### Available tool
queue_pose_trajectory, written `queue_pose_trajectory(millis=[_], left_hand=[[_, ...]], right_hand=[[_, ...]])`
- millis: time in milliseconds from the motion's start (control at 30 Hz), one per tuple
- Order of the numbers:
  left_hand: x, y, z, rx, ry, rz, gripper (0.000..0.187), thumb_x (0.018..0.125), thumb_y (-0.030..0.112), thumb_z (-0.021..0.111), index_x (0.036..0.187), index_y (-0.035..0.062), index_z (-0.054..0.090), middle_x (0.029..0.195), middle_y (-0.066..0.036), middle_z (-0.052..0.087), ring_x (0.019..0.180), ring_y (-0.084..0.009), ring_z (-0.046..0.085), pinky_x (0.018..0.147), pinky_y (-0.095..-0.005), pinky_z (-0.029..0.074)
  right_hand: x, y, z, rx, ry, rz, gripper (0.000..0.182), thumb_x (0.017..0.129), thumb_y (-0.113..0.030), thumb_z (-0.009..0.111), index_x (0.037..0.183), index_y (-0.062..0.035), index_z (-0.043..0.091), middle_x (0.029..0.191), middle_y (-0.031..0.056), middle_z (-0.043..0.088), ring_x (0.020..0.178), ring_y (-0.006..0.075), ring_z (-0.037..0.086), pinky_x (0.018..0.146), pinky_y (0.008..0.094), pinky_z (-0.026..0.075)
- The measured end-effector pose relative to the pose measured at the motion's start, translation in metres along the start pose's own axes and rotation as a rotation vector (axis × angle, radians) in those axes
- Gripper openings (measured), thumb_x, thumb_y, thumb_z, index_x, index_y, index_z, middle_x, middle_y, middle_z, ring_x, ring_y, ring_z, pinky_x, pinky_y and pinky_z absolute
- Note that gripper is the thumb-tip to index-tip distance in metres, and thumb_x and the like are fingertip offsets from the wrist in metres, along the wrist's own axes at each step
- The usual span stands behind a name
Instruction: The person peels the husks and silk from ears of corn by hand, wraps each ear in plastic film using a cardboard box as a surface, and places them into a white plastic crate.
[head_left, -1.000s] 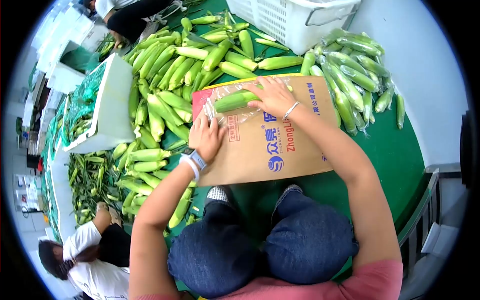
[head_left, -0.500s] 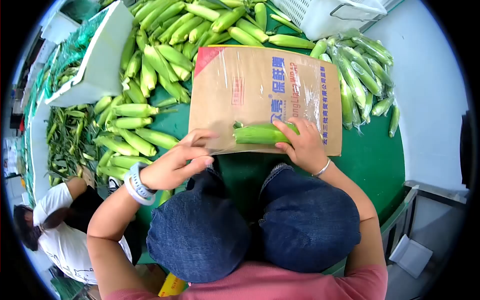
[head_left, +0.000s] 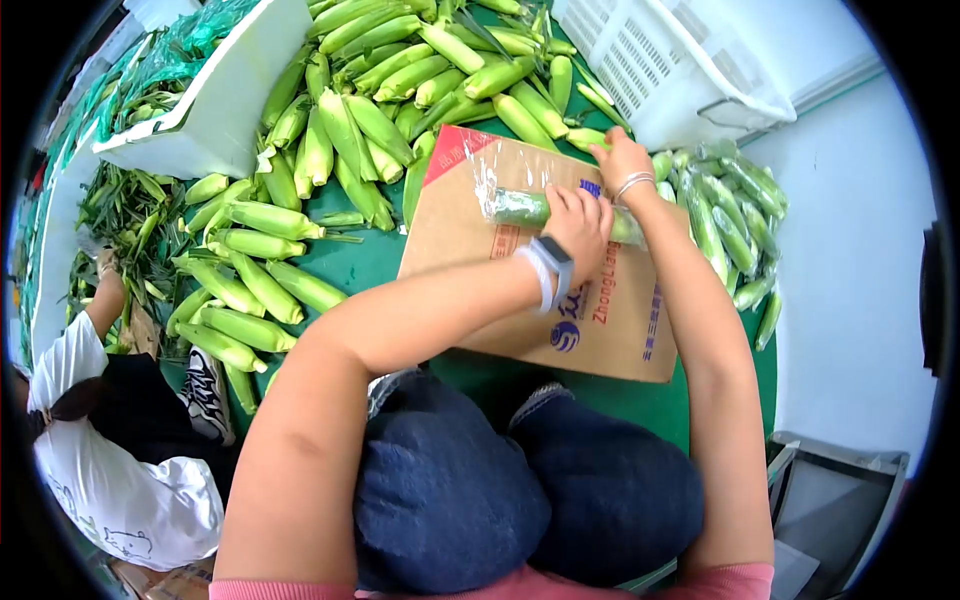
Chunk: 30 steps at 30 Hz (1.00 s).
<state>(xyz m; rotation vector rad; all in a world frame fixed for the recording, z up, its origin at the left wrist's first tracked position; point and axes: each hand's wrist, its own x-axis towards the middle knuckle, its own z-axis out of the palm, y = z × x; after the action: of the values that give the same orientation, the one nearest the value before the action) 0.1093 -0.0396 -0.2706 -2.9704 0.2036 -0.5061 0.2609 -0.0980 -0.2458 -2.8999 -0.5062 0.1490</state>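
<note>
An ear of corn in green husk, wrapped in clear film, lies across a flat cardboard box. My left hand rests over its right part, fingers curled on the film. Loose film stands up at the corn's left end. Beyond the cardboard's far edge, my right hand has its fingers closed on the end of an unwrapped ear of corn. The fingertips of that hand are partly hidden.
Unwrapped corn is heaped at the back and left. Film-wrapped ears are piled at right, near a white crate. A foam box stands at left. A person sits lower left beside stripped husks.
The corn on the cardboard is now wrapped and farther from me. My left hand has moved onto it; my right hand has left it and reached to another ear. The cardboard has turned.
</note>
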Motion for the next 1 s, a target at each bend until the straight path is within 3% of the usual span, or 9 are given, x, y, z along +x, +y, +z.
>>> queue_pose_trajectory(millis=[100,333,467,533,600,733,800,933,1000], left_hand=[[0.047,-0.041,0.01,-0.354,-0.207,0.045,0.074,0.057,0.049,0.077,0.11,0.0034,0.051,0.105,-0.014,0.056,0.098,-0.0284,0.056,0.084,-0.0404,0.044],[-0.004,-0.049,-0.039,-0.457,-0.593,0.456,0.047,0.054,0.042,0.077,0.085,0.0081,0.066,0.078,-0.014,0.065,0.077,-0.0292,0.063,0.068,-0.0383,0.051],[-0.076,-0.081,-0.053,-0.825,-1.59,0.993,0.059,0.069,0.04,0.067,0.111,-0.0002,0.059,0.094,-0.017,0.064,0.082,-0.0297,0.061,0.075,-0.0421,0.048],[-0.134,-0.132,-0.038,-1.462,-1.475,0.581,0.061,0.072,0.042,0.066,0.116,0.0019,0.054,0.098,-0.016,0.062,0.079,-0.0276,0.061,0.069,-0.04,0.051],[-0.167,-0.17,-0.062,-2.172,-1.692,-0.518,0.052,0.081,0.036,0.062,0.12,0.0035,0.048,0.098,-0.016,0.06,0.082,-0.0276,0.062,0.06,-0.0367,0.054],[-0.157,-0.159,-0.089,-2.232,-0.188,-0.903,0.036,0.084,0.025,0.061,0.108,-0.0003,0.053,0.095,-0.012,0.061,0.081,-0.0216,0.061,0.07,-0.0351,0.053],[-0.128,-0.14,-0.09,-2.281,0.216,-0.821,0.032,0.083,0.021,0.061,0.105,-0.0012,0.055,0.095,-0.012,0.062,0.083,-0.0195,0.06,0.075,-0.0345,0.051],[-0.104,-0.097,-0.102,-2.528,0.515,-0.75,0.04,0.08,0.018,0.064,0.113,0.0048,0.046,0.089,-0.009,0.06,0.079,-0.0199,0.06,0.07,-0.0345,0.052],[-0.101,-0.104,-0.079,-1.668,0.914,-0.996,0.034,0.075,0.003,0.067,0.1,0.0057,0.044,0.078,-0.008,0.056,0.062,-0.02,0.06,0.053,-0.0284,0.051]], right_hand=[[0.046,0.038,0.028,-0.23,-0.131,-0.144,0.017,0.069,-0.025,0.067,0.069,-0.008,0.069,0.08,0.0185,0.065,0.078,0.0297,0.064,0.074,0.0358,0.05],[0.009,0.018,0.008,-0.174,-0.202,-0.085,0.022,0.073,-0.024,0.068,0.082,-0.0039,0.067,0.09,0.0191,0.064,0.087,0.0333,0.062,0.08,0.0386,0.048],[-0.014,0.026,0.031,-0.052,-0.069,-0.088,0.024,0.079,-0.015,0.058,0.099,-0.003,0.059,0.092,0.0218,0.061,0.088,0.0364,0.058,0.081,0.0422,0.045],[-0.034,0.038,0.047,0.026,0.092,-0.213,0.028,0.08,-0.018,0.058,0.102,-0.001,0.054,0.1,0.0231,0.058,0.096,0.0364,0.054,0.084,0.0431,0.043],[-0.061,0.037,0.044,0.082,0.109,-0.296,0.035,0.08,-0.02,0.058,0.108,0.0008,0.052,0.11,0.0235,0.053,0.102,0.037,0.05,0.09,0.042,0.04],[-0.136,-0.027,0.022,0.373,-0.162,-0.692,0.053,0.081,-0.031,0.062,0.12,0.0004,0.047,0.112,0.0223,0.053,0.106,0.0325,0.05,0.092,0.0389,0.04],[-0.171,-0.071,0.022,0.927,-0.57,-0.539,0.052,0.078,-0.03,0.066,0.115,0.0012,0.05,0.114,0.0195,0.053,0.106,0.0244,0.052,0.088,0.0359,0.042],[-0.193,-0.093,-0.016,0.804,-0.698,-0.365,0.042,0.072,-0.02,0.068,0.107,-0.0008,0.054,0.102,0.0141,0.057,0.093,0.0203,0.056,0.077,0.0316,0.045],[-0.202,-0.1,-0.022,0.727,-0.765,-0.233,0.037,0.069,-0.013,0.069,0.102,-0.0022,0.057,0.094,0.0105,0.06,0.084,0.0176,0.059,0.07,0.0286,0.047]])
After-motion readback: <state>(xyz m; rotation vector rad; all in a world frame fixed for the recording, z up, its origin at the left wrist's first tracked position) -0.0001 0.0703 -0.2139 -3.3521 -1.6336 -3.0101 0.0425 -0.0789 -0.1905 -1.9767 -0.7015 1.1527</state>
